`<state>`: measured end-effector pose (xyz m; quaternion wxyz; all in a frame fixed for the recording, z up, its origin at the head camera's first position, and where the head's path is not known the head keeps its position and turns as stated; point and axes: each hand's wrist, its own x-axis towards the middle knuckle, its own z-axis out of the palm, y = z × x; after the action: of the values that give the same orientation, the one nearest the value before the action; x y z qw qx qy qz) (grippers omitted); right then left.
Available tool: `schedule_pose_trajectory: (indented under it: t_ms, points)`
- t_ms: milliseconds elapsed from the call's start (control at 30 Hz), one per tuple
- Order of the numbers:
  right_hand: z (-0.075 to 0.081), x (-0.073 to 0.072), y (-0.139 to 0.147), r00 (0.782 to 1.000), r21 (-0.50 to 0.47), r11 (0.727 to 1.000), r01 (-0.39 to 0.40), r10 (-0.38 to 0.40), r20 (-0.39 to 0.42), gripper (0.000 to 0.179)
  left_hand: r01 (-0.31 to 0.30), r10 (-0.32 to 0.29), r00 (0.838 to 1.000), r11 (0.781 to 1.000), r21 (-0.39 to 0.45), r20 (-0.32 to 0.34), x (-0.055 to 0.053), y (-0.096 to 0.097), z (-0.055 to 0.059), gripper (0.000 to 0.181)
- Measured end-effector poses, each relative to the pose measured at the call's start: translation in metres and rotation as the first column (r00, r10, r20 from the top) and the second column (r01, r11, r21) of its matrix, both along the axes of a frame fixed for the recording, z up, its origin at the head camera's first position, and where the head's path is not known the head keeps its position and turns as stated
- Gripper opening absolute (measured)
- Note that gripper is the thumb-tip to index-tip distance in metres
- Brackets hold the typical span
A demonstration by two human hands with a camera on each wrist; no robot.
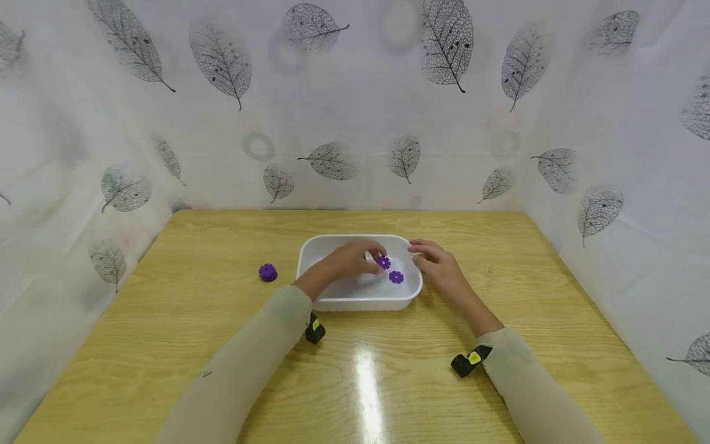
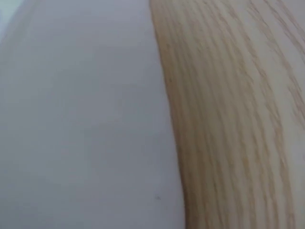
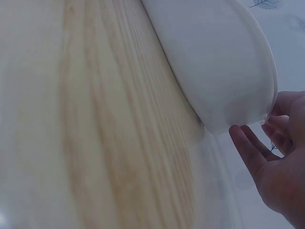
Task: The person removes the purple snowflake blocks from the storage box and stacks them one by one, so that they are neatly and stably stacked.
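A white tray (image 1: 360, 304) stands on the table, its outer wall close up in the left wrist view. My left hand (image 1: 352, 259) reaches over its near left side and pinches a purple flower-shaped piece (image 1: 384, 263) between thumb and fingers. Just below, on the tray's floor, lies another purple flower piece (image 1: 396, 277). My right hand (image 1: 438, 265) is at the tray's right end, thumb and fingers spread a little. In the right wrist view its fingertips (image 3: 237, 131) rest right at the tray's end wall (image 3: 224, 71). The left hand is outside its own wrist view.
Left of the tray, a small stack of purple flower pieces (image 1: 268, 272) sits on the wooden table (image 1: 222, 246). A white curtain (image 1: 355, 105) printed with leaves hangs behind the table and at both sides. A black wrist camera (image 1: 315, 330) juts out below the left sleeve.
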<state>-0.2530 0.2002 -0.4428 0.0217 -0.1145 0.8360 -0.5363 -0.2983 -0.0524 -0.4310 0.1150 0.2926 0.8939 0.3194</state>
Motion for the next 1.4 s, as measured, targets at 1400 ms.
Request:
schedule_pose_trajectory:
  t_ms: [1400]
  points:
    - [0.003, 0.002, -0.002, 1.0, -0.018, 1.0, 0.017, -0.017, 0.02, 0.033, -0.317, 0.334, 0.942, 0.892, 0.321, 0.0, 0.048, -0.08, 0.027, 0.045]
